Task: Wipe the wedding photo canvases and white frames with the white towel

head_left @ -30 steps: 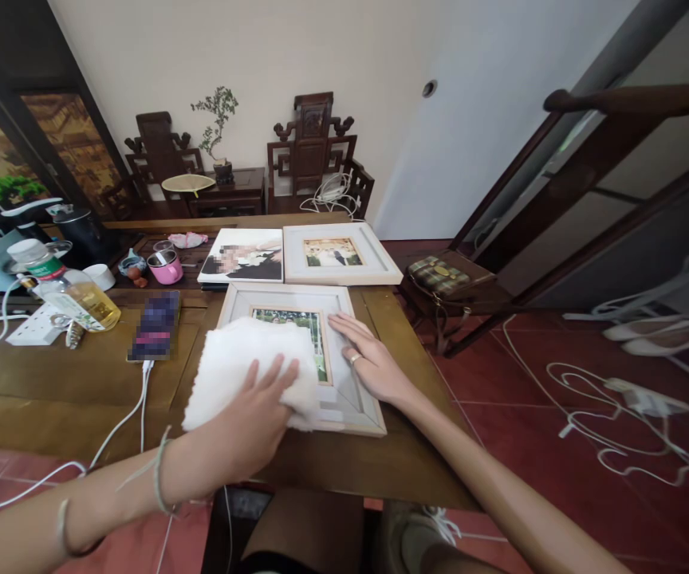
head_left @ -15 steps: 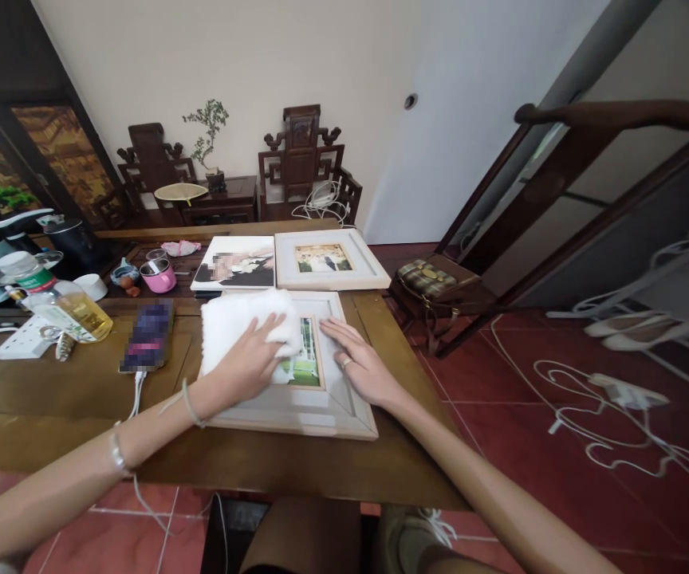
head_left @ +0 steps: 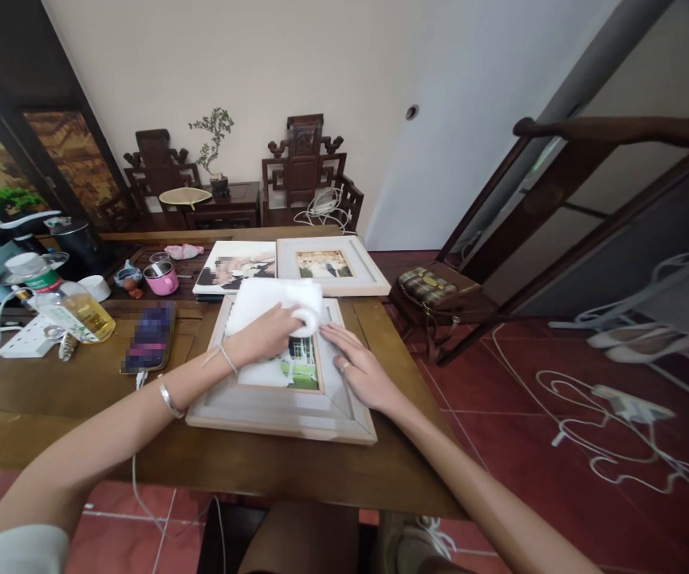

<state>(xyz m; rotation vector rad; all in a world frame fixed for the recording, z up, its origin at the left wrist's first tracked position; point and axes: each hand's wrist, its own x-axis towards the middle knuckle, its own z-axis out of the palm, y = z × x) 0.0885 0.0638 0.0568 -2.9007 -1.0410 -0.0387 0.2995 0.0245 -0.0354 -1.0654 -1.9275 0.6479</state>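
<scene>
Picture frame [head_left: 332, 401], pale wood with a light border, lies face up on the desk [head_left: 410, 458], directly before you, near its front edge. Your left hand [head_left: 269, 333] reaches over the upper half, its grip clamped on a white towel [head_left: 273, 296]; the towel's right side curls up beside your fingers, and your fingertips are hidden. Towel covers the top of the framed photo [head_left: 305, 373]; green lawn is visible below. Your right hand [head_left: 365, 373] rests palm down on the right border, its grip apart, fingers extended and closed on nothing. Noted: ring [head_left: 343, 365] on that hand, silver bangle [head_left: 170, 400] on your left forearm. Just beyond lie a photo panel [head_left: 252, 269] at left and a second framed picture [head_left: 324, 265] at right. Left of your left arm: phone [head_left: 151, 339] with a white cable; farther left, bottle [head_left: 84, 312] of yellow liquid near a white power strip [head_left: 26, 338]. Pink mug [head_left: 162, 281] stands beyond the phone.
</scene>
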